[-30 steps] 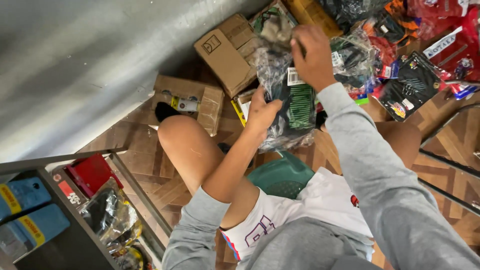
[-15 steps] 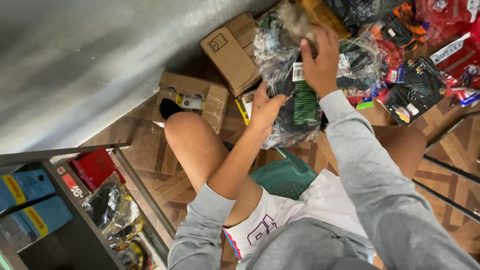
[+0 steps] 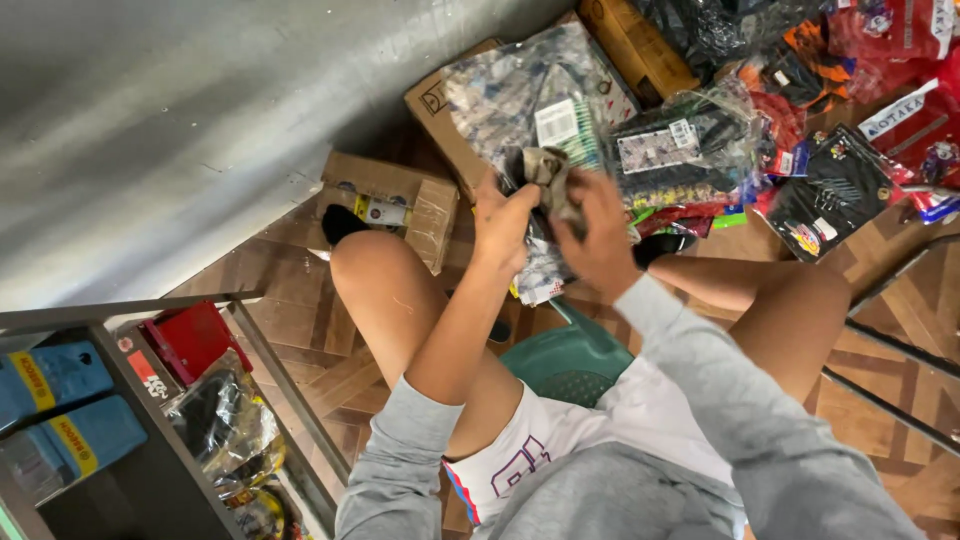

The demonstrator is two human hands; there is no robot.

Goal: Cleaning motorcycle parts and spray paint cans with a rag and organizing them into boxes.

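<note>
Seated on a green plastic stool, the person holds both hands together ahead of the knees. The left hand and right hand both pinch a crumpled beige wad between them, fingers closed on it. Just beyond lies a clear-bagged packet, atop a cardboard box.

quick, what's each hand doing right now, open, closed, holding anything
Left hand: closed on the clear plastic packet.
Right hand: closed, grip on the crumpled beige piece at the packet's lower edge.
</note>
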